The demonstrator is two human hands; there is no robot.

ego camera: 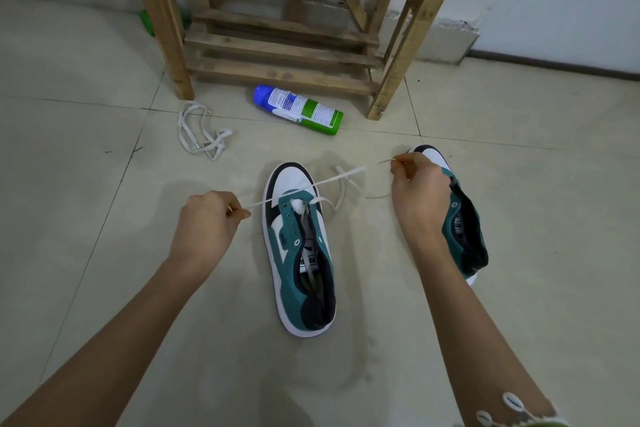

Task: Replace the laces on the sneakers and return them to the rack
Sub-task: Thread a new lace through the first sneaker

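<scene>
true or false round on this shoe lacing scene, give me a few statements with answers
1. The left hand and right hand each pinch an end of the lace. True.
2. The lace runs through every eyelet of the middle sneaker. False: only the pair nearest the toe.
3. The can stands upright. False: it lies on its side on the floor.
4. A loose lace lies left of the can. True.
5. The other sneaker sits on the rack. False: it is on the floor, behind the right hand.
</scene>
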